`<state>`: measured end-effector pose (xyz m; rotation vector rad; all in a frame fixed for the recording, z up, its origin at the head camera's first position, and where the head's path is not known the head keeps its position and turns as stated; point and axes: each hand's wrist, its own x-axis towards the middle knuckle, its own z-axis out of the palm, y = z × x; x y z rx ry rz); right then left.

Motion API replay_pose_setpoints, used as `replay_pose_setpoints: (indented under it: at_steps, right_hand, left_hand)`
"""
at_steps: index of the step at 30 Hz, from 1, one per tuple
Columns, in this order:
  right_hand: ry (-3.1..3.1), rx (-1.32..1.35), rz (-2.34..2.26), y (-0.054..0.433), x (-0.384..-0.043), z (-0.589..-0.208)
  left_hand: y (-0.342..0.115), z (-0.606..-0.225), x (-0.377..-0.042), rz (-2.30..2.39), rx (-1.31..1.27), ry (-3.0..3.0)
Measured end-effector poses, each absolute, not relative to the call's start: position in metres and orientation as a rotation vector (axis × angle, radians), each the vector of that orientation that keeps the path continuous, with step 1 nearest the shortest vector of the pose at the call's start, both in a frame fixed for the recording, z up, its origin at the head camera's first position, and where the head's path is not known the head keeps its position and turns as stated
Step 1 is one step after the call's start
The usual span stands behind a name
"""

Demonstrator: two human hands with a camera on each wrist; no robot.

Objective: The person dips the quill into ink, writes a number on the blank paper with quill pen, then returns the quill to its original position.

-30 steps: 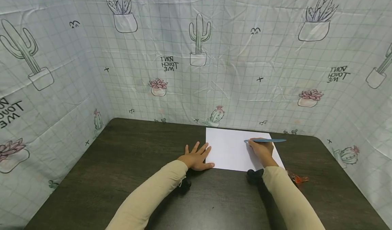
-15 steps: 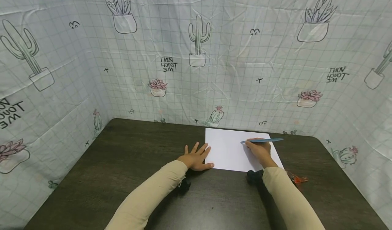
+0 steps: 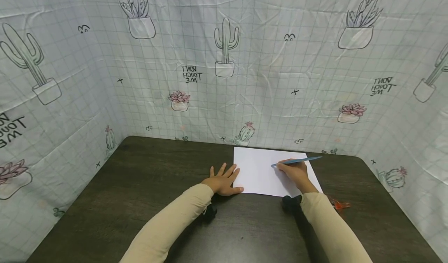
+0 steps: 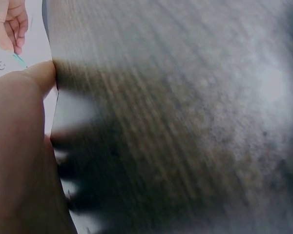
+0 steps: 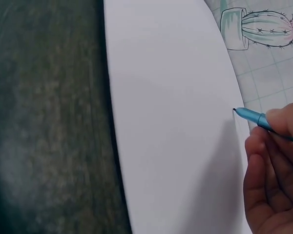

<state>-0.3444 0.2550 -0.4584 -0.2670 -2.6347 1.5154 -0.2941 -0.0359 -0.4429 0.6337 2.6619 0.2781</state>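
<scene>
Pinched grip: right hand (image 3: 297,174) has thumb and fingers round a slim blue pen (image 3: 296,160), tip over the flat white paper sheet (image 3: 253,167). Left hand (image 3: 224,183) splayed, gripping nothing, over its left edge. Dark wood-grain table (image 3: 157,165) stretches wide leftward; beyond, white cactus-print cloth (image 3: 196,123).
</scene>
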Motion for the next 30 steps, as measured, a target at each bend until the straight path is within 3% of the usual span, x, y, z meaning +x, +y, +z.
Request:
replay_pose_setpoints:
  at_steps: [30]
  right_hand:
    - [-2.77,0.062,1.579,0.267,-0.318,-0.444]
  left_hand:
    - [-0.035,-0.445,-0.295,0.292,0.643,2.676]
